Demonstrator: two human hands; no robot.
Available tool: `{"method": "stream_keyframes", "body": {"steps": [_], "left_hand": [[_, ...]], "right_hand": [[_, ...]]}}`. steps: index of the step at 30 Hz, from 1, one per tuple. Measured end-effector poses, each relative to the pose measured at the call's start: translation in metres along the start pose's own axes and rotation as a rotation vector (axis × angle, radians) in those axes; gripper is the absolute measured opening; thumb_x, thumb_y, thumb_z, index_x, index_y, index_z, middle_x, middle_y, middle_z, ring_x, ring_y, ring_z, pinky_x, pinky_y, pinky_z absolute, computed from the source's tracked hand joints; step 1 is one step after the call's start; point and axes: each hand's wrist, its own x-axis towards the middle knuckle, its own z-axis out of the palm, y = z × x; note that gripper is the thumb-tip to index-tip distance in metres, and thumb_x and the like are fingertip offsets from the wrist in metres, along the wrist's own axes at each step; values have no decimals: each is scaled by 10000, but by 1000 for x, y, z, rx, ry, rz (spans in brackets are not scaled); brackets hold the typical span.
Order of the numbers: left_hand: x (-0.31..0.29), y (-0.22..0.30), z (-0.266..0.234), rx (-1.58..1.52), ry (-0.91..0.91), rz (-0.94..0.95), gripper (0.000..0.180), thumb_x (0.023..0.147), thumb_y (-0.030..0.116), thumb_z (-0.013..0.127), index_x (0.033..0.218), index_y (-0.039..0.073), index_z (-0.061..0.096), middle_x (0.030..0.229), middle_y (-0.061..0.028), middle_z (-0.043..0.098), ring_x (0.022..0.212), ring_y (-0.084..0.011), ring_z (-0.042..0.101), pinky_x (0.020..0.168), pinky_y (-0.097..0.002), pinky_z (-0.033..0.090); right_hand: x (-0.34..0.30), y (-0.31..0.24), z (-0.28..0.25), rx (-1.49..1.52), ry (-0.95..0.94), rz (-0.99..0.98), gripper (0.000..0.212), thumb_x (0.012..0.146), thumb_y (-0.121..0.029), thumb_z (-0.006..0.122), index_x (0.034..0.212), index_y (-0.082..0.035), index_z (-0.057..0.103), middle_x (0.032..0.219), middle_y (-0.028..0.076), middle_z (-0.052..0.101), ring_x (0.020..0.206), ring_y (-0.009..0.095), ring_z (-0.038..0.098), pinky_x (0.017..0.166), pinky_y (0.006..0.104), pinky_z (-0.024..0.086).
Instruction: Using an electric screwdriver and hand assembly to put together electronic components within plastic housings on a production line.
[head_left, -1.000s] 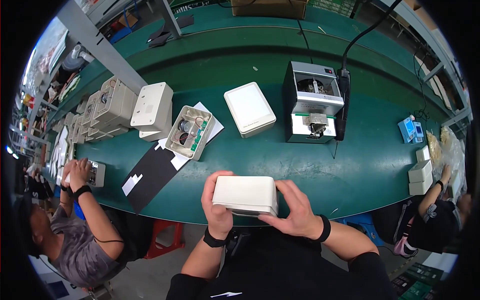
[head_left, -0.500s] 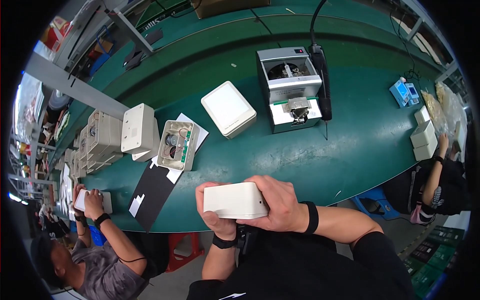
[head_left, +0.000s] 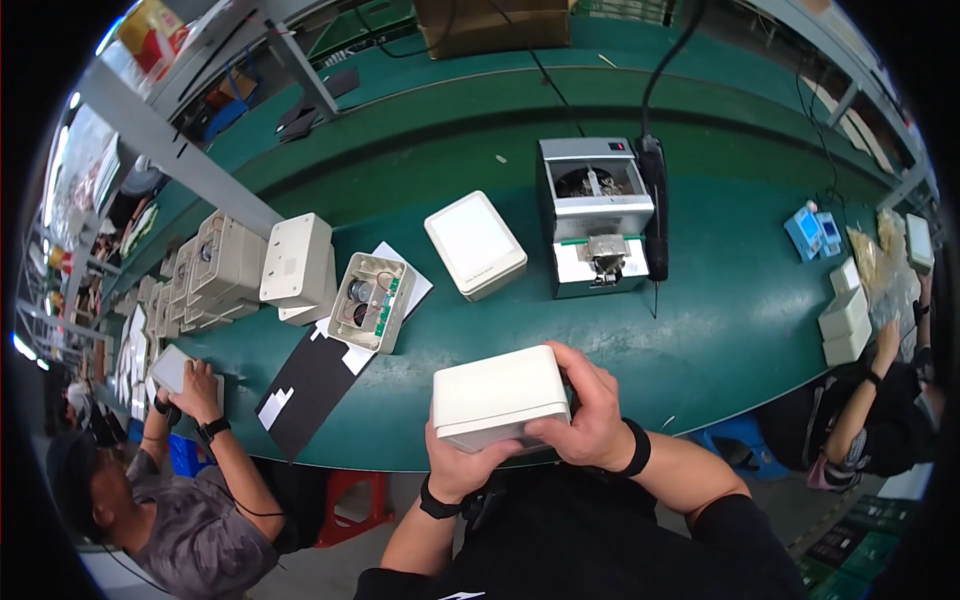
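A cream plastic box [head_left: 500, 395], closed up, is held between both hands over the near edge of the green bench. My left hand [head_left: 462, 462] grips its left side from below, thumb along the lower front edge. My right hand [head_left: 588, 410] wraps round the right end, its thumb under the front edge. Beyond them lies another closed box [head_left: 475, 240] with a white top panel. Left of that, an open housing [head_left: 372, 303] shows a round speaker, wires and a green circuit board.
A screw feeder [head_left: 595, 215] stands at the back, with a black electric screwdriver [head_left: 652, 210] hanging at its right. Housings [head_left: 298, 260] are stacked at left by a black sheet [head_left: 305, 390]. Co-workers sit at left and right. Small blue devices [head_left: 812, 232] lie far right.
Both hands have turned the box, so its broad face now shows more. The view has shifted, and the bench things sit lower in it. The left co-worker's held box has tilted.
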Motion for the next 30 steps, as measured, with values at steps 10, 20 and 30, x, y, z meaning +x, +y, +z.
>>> {"method": "stream_keyframes", "body": {"steps": [10,20,30], "left_hand": [[13,26,9,188,55,-133,768,720,256,970,1299,-14,542,1149,-155,705,1047,-254,715,902,-380,576],[17,41,7,829,-321,137,660,665,231,936,1218,50,625,1005,-135,672,900,-365,679,760,-440,567],[25,48,13,883,-359,133,755,654,309,968,1252,32,601,1069,-129,695,958,-326,700,828,-392,573]], "right_hand": [[0,33,-8,368,-187,496,892,853,-371,842,1534,0,401,1320,180,647,1147,322,675,1004,404,523],[21,13,-27,-236,-442,-163,891,735,-631,855,1282,26,603,1126,178,684,997,347,683,883,410,545],[9,29,-28,-84,-183,55,895,782,-719,784,1204,52,613,1017,144,685,871,250,690,797,338,551]]}}
